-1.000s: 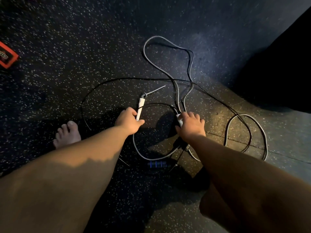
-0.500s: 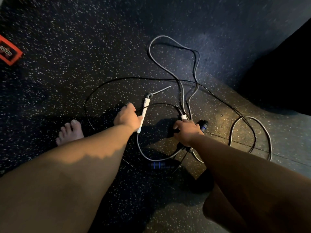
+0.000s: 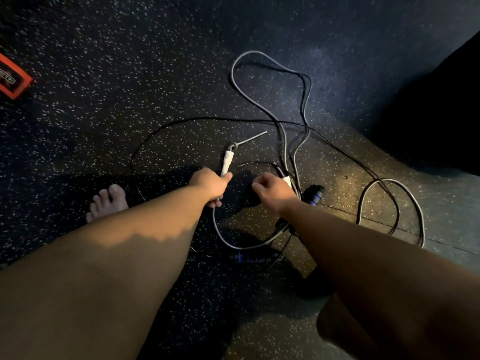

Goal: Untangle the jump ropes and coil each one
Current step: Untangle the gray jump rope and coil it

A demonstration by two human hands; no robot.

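Left hand (image 3: pixel 210 184) grips the first white handle (image 3: pixel 228 162); right hand (image 3: pixel 275 190) has its fingers curled round the second white handle (image 3: pixel 287 181). From the hands, the grey rope (image 3: pixel 255 51) and the thin black rope (image 3: pixel 197 120) lie crossed on the speckled floor (image 3: pixel 130 48), looping toward 12 and 3 o'clock. A blue-banded handle (image 3: pixel 315 194) lies just beside the right hand at 3 o'clock.

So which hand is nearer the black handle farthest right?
Right. The right hand sits just left of the black handle; the left hand is farther left, gripping a white handle.
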